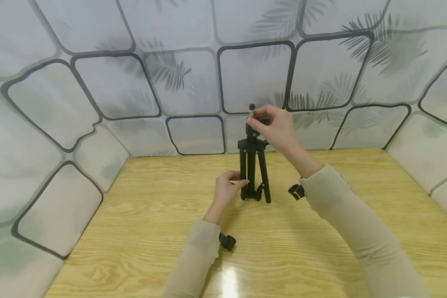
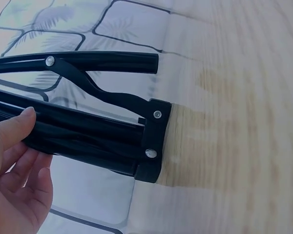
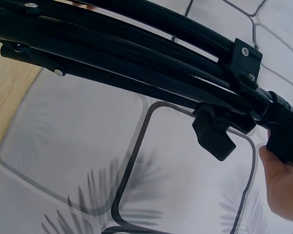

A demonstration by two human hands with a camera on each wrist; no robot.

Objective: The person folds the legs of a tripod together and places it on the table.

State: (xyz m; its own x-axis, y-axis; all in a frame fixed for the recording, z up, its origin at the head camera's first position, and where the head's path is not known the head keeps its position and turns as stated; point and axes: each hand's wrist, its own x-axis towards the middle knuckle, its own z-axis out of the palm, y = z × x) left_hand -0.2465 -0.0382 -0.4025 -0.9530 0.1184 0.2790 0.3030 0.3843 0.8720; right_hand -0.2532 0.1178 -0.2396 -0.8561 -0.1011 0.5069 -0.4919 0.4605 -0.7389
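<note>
A small black tripod (image 1: 251, 165) stands upright on the table at the centre of the head view, its legs folded close together, one angled slightly outward. My left hand (image 1: 228, 188) holds the legs low down, thumb across the front. In the left wrist view, that hand (image 2: 19, 165) curls round the leg bundle near the riveted foot bracket (image 2: 154, 141). At the top, my right hand (image 1: 281, 128) pinches the tripod's head beside a short pale piece with a black tip (image 1: 251, 110). A black knob (image 3: 214, 136) juts from the tripod below that grip in the right wrist view.
The wood-grain table (image 1: 141, 219) spreads around the tripod. Right behind it rises a patterned fabric backdrop (image 1: 193, 134), which also encloses both sides. Black wrist pieces (image 1: 227, 241) hang by the light sleeves (image 1: 331, 194).
</note>
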